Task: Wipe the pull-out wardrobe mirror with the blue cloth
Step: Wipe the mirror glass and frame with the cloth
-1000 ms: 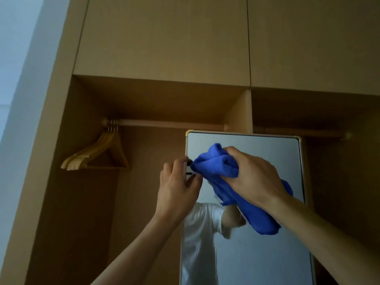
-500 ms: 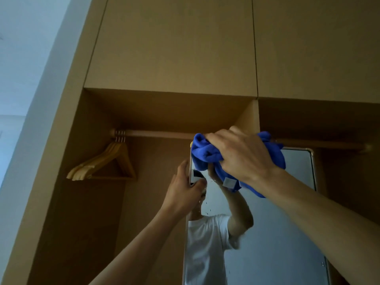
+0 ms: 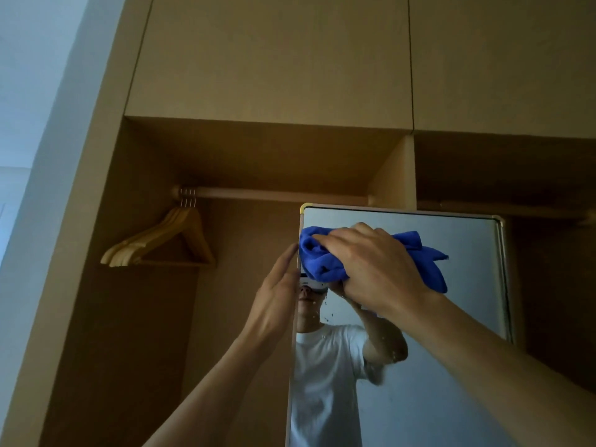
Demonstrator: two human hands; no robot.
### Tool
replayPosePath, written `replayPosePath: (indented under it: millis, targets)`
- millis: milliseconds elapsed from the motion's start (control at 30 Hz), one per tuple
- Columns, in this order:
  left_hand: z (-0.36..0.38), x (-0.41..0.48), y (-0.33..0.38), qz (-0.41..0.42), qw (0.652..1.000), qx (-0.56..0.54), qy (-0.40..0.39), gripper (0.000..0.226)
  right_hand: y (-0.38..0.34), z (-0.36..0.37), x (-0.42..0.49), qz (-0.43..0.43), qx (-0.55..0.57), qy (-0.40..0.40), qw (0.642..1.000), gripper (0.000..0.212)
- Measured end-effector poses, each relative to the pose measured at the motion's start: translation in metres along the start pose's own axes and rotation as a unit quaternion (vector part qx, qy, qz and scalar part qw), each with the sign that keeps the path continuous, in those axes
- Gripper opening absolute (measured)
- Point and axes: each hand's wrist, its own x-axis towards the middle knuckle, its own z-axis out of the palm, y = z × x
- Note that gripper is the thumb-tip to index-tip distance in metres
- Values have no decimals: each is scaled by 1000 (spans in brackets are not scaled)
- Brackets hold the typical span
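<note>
The tall pull-out mirror (image 3: 458, 366), thin-framed with a gold top-left corner, stands in front of the open wardrobe. My right hand (image 3: 374, 266) grips the bunched blue cloth (image 3: 319, 256) and presses it on the glass near the mirror's top-left corner. One tail of the cloth trails to the right of my hand. My left hand (image 3: 277, 295) lies along the mirror's left edge with fingers straight, bracing the frame. Small droplets or specks show on the glass below the cloth. The mirror reflects a person in a white T-shirt.
Wooden hangers (image 3: 161, 243) hang at the left end of the clothes rail (image 3: 274, 194) inside the left compartment. A vertical divider (image 3: 392, 175) stands behind the mirror's top edge. Shut upper cabinet doors (image 3: 274, 59) are overhead. A pale wall (image 3: 29, 108) is at far left.
My right hand carried the cloth up over the mirror's top edge, then came back down onto the glass near the top-left corner. My left hand's fingers straightened along the left frame.
</note>
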Motion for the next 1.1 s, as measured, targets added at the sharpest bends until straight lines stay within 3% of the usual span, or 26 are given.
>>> replayPosePath:
  millis: [333,800,1100]
  targets:
    - [1,-12,-5,5,1000,-6,6,45,-14,4,-42,-44,-12,-15,999,58]
    - [11,-24,-3,-15,998,53,32,42,37,-26,20,34,-32,41,998,59]
    - [23,-22,-9,-41,996,61,55,59,27,-11,-24,-11,18,8,1000,58]
